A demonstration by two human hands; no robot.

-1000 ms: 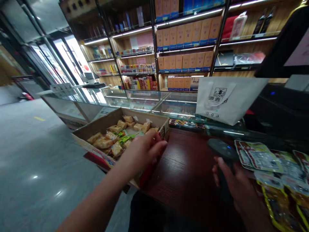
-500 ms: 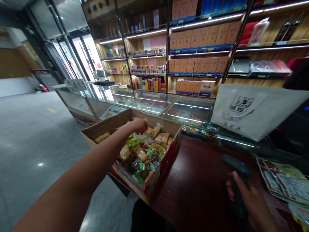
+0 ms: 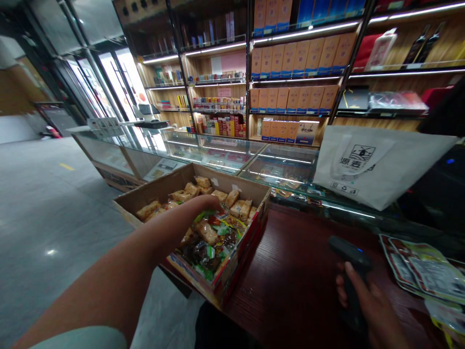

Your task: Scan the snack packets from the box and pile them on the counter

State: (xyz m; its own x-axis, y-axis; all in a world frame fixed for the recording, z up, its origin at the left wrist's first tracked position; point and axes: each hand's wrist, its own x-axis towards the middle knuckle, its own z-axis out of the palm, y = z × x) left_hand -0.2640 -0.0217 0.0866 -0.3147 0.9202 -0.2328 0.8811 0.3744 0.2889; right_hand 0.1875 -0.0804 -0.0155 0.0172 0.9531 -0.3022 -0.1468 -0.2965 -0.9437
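An open cardboard box [image 3: 241, 259] stands at the counter's left edge, filled with wrapped snacks: tan blocks [image 3: 207, 232] and dark, green and red packets. My left hand [image 3: 208, 203] is down among them, near the middle of the box. Its fingertips are blurred and partly hidden, so whether they hold a packet cannot be made out. Over the brown counter on the right, my right hand [image 3: 370, 300] is wrapped round the grip of a black barcode scanner [image 3: 350, 254], whose head points forward and left.
Flat snack packs [image 3: 423, 266] lie at the right of the brown countertop [image 3: 286, 276]. A white tote bag [image 3: 381, 165] stands on the glass display case [image 3: 279, 165] behind. Shelves of boxed goods [image 3: 298, 58] line the back wall. Grey floor [image 3: 54, 208] extends left.
My left hand has lowered from above the snacks into them, and its arm has swung so more snacks show behind it. The right hand still grips the scanner. The view has shifted slightly.
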